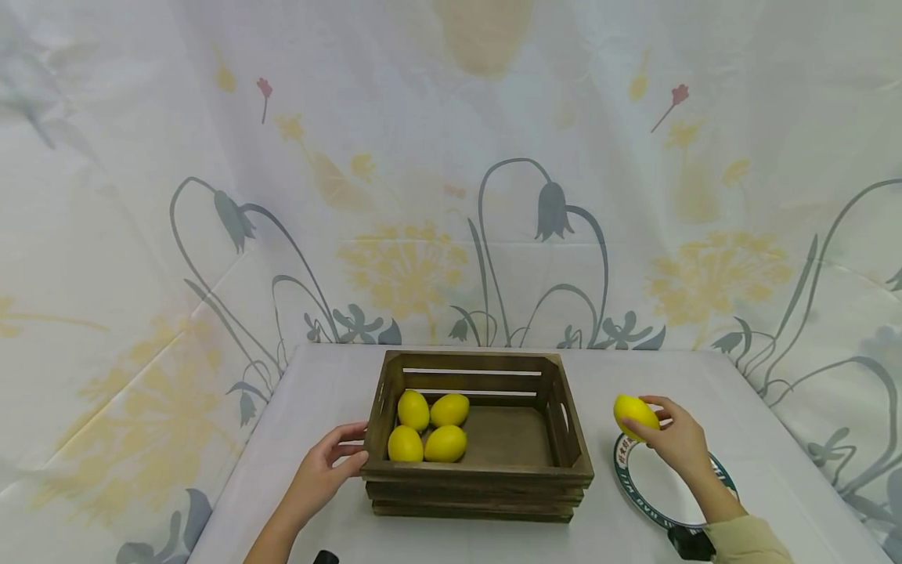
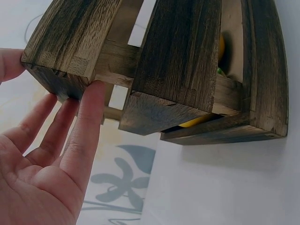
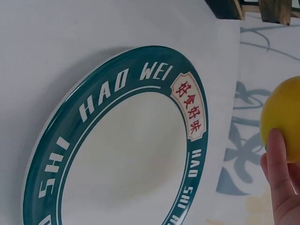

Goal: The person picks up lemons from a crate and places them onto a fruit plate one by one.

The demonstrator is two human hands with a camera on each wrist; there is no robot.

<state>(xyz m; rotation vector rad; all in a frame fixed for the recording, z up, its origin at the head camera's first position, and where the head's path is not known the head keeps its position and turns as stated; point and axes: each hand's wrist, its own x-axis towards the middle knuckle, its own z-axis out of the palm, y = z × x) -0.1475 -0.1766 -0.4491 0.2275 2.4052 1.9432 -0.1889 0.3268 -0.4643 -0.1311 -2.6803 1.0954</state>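
Note:
My right hand [image 1: 678, 440] pinches a yellow lemon [image 1: 636, 417] between thumb and fingers, above the far rim of a green-edged white plate [image 1: 623, 478]. The right wrist view shows the held lemon [image 3: 283, 119] at its right edge, with part of the hand [image 3: 281, 178] below it. At the dark wooden crate [image 1: 472, 471], my left hand [image 1: 319, 475] rests its fairly straight fingers against the outer left side, near the front corner. Several lemons [image 1: 445, 443] lie together in the crate's left half. In the left wrist view, fingertips [image 2: 96, 89] touch the upper slat.
A white cloth covers the table [image 1: 324, 376], and a curtain with flower prints [image 1: 437, 258] hangs behind it. The plate stands to the right of the crate. A dark object [image 1: 326, 557] shows at the bottom edge, near the left forearm.

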